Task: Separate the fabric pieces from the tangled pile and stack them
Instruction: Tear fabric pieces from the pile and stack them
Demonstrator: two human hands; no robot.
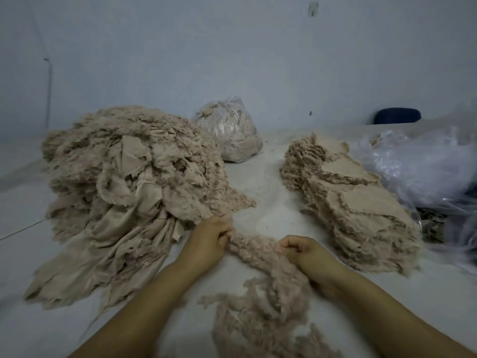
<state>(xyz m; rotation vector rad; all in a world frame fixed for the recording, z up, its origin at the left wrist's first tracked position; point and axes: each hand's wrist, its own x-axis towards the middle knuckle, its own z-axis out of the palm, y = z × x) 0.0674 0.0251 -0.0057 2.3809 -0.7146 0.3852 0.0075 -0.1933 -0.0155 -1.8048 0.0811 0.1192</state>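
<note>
— Now, what does each grip hold?

— Left hand [211,236] and right hand [304,254] are both clenched on one frayed fabric strand [255,248], which sags between them on the counter [260,177].

— Which way does the strand run?

— Its long axis slants from the tangled pile [129,187], far left, past the left hand, across to the right hand, then trails toward the viewer as a loose heap. The left hand is nearer the pile; the right hand is nearer the stack of flat pieces [356,205].

— And the coming move?

— Probably a pull away from the pile, then a carry rightward to the stack. Beyond lie a filled plastic bag [229,130] and loose plastic sheeting [423,164].
</note>
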